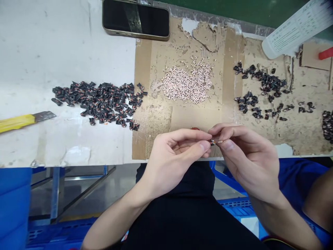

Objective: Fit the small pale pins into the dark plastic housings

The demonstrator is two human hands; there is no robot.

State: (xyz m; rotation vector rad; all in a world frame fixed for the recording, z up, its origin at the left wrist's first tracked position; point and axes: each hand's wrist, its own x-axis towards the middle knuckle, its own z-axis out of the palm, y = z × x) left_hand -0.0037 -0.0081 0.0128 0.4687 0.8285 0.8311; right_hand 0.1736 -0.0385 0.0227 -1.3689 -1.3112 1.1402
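Above the table's front edge my two hands meet, fingertips almost touching. My left hand point(179, 152) pinches a small black part point(212, 142) with a shiny tip that points right. Between thumb and forefinger, my right hand point(244, 152) grips a tiny pale copper-coloured piece point(220, 141), close to that tip. Whether the two pieces touch, I cannot tell. Just beyond the hands lies a heap of tiny pinkish metal pieces point(187, 83). To the left is a pile of black parts with copper-coloured bits point(104, 99); more dark parts point(272, 81) are scattered at the right.
A phone point(136, 19) lies at the back edge. On the left rests a yellow utility knife point(28, 119) with its blade out. A white bottle point(293, 31) and a red object point(325, 53) are at the back right. Another person's arm point(318, 198) shows at the lower right.
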